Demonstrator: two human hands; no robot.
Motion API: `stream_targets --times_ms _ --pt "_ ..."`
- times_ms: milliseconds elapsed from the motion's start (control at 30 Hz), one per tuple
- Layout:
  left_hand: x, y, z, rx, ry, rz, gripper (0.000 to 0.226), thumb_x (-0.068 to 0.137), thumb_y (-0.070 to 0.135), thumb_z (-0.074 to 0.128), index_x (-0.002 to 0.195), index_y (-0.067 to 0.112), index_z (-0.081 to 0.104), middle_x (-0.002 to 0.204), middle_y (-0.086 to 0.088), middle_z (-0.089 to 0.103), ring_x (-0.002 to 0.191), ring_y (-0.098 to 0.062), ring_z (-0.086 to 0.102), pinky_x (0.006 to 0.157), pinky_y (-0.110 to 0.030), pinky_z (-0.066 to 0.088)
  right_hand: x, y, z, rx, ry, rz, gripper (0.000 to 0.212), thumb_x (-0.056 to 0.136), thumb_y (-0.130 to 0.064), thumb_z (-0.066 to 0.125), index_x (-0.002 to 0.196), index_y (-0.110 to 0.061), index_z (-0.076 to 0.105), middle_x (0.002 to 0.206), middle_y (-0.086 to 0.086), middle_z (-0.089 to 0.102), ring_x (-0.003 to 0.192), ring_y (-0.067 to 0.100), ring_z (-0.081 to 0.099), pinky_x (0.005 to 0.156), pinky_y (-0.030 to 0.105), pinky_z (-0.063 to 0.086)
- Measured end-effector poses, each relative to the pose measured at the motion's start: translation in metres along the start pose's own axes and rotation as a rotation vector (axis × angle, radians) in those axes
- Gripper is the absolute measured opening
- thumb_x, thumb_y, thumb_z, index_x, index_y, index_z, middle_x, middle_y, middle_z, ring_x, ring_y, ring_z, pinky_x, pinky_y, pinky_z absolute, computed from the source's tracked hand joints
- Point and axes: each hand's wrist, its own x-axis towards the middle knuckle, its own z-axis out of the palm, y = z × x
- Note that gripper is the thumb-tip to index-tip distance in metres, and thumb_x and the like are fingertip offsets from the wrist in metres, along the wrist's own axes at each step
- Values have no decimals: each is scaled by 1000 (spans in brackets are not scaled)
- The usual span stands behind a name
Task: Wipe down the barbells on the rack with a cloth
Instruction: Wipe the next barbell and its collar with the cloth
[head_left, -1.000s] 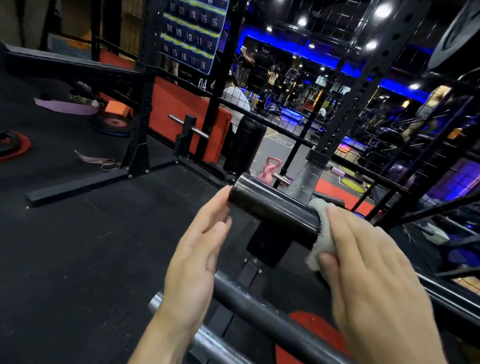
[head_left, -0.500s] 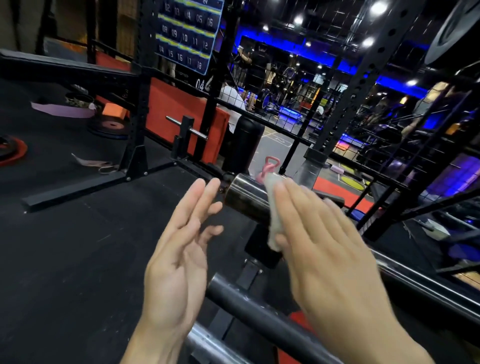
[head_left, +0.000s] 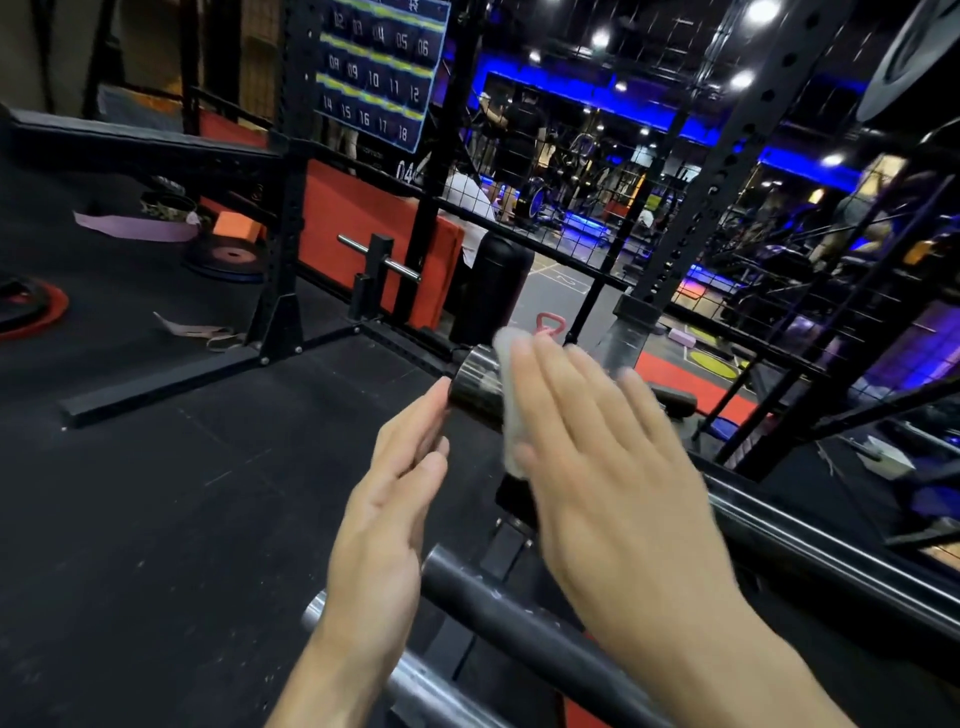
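Barely moved, the right hand (head_left: 597, 467) presses the cloth (head_left: 511, 405) flat-fingered on the barbell sleeve (head_left: 475, 382); left hand (head_left: 389, 504) open.

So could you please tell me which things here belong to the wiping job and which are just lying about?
Job:
- white cloth
- top barbell sleeve
- lower barbells
- right hand, pressing the cloth
- left hand, fingertips at the sleeve end

Lying about:
- red kettlebell
- weight plates
- orange block
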Motion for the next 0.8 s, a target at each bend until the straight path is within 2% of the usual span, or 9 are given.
stream_targets --times_ms 100,200,267,367,433,500,600,700,800 --pt "-1 1 2 -8 -25 1 50 98 19 44 146 29 52 152 17 51 145 -1 39 122 -38 25 -50 21 -2 -135 75 59 82 87 -10 54 163 -10 23 170 6 24 155 27 28 120 56 29" --pt "-6 2 3 -27 -46 -8 50 96 21 47 144 31 54 147 20 55 143 1 41 122 -28 28 -47 9 1 -171 111 92 76 93 -17 51 162 -5 22 170 12 21 155 34 24 120 60 27" --pt "-5 5 6 -40 -54 11 51 94 18 47 144 29 54 148 18 55 143 0 41 120 -24 30 -16 -14 3 -107 70 66 72 98 -20 45 162 -3 18 170 15 17 157 36 17 123 60 21" --pt "-2 9 7 -98 -88 25 55 95 13 42 149 23 47 153 12 51 145 -5 41 119 -25 33 27 -42 6 -64 -22 -13 70 97 -20 26 163 -2 10 171 17 10 159 34 8 126 56 13" --pt "0 9 4 -100 -95 26 56 96 13 40 151 22 44 154 11 50 146 -5 39 117 -19 29 31 -35 4 -40 -25 -43 69 97 -19 25 164 -6 13 171 13 13 159 30 12 126 54 15" --pt "-1 7 0 -117 -67 25 55 95 13 42 149 21 47 152 9 52 145 -5 40 117 -18 26 8 -14 2 -37 -17 -34 75 94 -13 38 164 -10 13 172 8 16 158 26 16 126 52 18" --pt "-1 6 -1 -132 -55 32 54 95 12 41 147 21 48 150 9 55 144 -6 42 117 -19 27 -42 11 -4 -89 71 50 81 86 -10 55 162 -8 26 169 7 25 155 26 26 121 52 26" --pt "-2 5 1 -142 -57 52 55 94 10 41 147 20 48 150 8 55 145 -6 42 117 -19 26 -44 12 1 -107 150 59 65 97 -15 45 159 -3 31 166 12 31 152 31 33 121 53 27" --pt "-2 9 3 -169 -73 62 56 94 9 39 149 17 45 152 5 53 145 -9 41 118 -21 28 1 -14 4 -5 101 59 62 99 -16 41 158 -1 32 162 16 38 151 34 35 122 52 22"
